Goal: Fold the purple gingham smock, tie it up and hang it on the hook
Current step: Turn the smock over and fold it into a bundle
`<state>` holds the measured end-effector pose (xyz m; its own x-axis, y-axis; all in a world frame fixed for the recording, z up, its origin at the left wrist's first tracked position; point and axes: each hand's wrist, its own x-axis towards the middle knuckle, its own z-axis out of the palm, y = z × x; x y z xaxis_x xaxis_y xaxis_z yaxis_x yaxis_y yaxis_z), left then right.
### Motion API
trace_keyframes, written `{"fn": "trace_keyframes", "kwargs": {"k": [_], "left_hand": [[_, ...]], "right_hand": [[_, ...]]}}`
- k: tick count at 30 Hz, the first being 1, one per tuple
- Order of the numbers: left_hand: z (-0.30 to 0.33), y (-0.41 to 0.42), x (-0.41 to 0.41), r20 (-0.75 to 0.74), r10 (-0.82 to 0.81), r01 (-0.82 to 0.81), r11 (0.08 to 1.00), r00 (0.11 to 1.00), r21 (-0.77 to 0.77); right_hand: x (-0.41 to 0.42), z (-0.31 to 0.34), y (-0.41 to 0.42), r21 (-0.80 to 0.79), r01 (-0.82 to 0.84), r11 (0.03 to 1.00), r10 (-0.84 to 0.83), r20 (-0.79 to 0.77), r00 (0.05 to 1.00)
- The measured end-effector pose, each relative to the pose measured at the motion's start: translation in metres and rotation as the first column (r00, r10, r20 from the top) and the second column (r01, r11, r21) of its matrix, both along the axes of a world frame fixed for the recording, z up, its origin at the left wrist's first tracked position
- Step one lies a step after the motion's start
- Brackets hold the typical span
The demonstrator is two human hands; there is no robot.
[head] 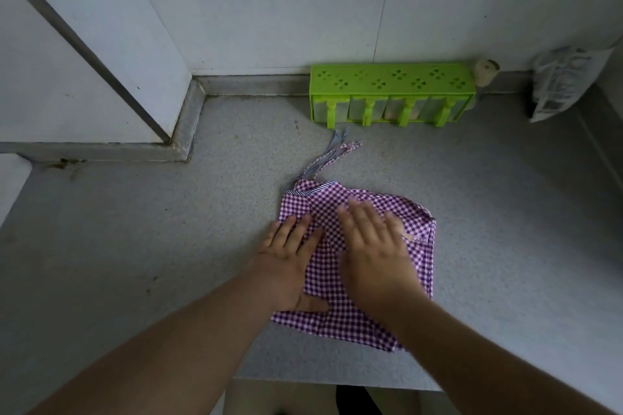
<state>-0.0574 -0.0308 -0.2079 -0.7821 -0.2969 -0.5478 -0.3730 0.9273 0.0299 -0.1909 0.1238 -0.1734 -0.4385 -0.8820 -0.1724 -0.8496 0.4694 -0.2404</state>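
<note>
Your purple-and-white gingham cotton smock [357, 280] lies folded into a rough, soft rectangle on the speckled grey stone-look counter [168, 246], near the counter's front edge and a little right of centre. Its weave is a fine check, with a narrow striped trim along the far left corner. From that far corner a bunch of thin striped fabric ties [332, 155] trails away across the counter toward the far wall; they overlap, so you cannot count them exactly.

Both of your hands lie flat on the cloth. Your left hand [286, 259] presses the left part of the fold with straight, spread fingers, thumb lying on the near portion. Your right hand [374, 242] rests palm down beside it on the middle, fingers straight and slightly blurred.

At the far side, against the pale smooth wall, stands one bright green plastic rack [391, 91] with clover-shaped cut-outs on top and four translucent compartments below. Far right leans one crinkled printed plastic packet [563, 81].
</note>
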Motion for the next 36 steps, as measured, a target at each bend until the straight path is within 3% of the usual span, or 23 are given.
{"fn": "trace_keyframes", "kwargs": {"k": [3,12,21,27,31,34,36], "left_hand": [[0.000,0.003,0.000,-0.007,-0.007,0.007,0.999,1.000,-0.042],[0.004,-0.005,0.004,0.032,-0.043,0.042,0.998,0.999,0.037],[0.009,-0.027,0.057,0.140,-0.200,0.203,0.979,0.970,-0.007],[0.026,-0.026,0.064,-0.006,-0.338,0.338,0.941,0.941,-0.004],[0.034,-0.004,0.059,0.041,-0.270,0.269,0.963,0.962,0.013],[0.038,0.004,0.055,0.084,-0.222,0.223,0.975,0.972,-0.003],[0.040,0.005,0.056,0.100,-0.196,0.197,0.980,0.975,0.004]], "right_hand": [[0.036,-0.021,0.008,0.050,-0.113,0.992,0.110,0.060,0.992],[-0.026,-0.040,0.074,0.142,0.062,0.988,-0.059,-0.025,0.998],[-0.037,-0.036,0.083,0.168,0.035,0.985,-0.035,-0.002,0.999],[-0.032,-0.018,0.068,0.270,0.034,0.962,-0.022,-0.046,0.999],[0.005,0.025,0.058,0.179,-0.092,0.979,0.089,0.026,0.996],[0.030,0.028,0.065,0.313,-0.191,0.930,0.166,0.105,0.981],[0.036,0.022,0.067,0.340,-0.167,0.925,0.142,0.099,0.985]]}}
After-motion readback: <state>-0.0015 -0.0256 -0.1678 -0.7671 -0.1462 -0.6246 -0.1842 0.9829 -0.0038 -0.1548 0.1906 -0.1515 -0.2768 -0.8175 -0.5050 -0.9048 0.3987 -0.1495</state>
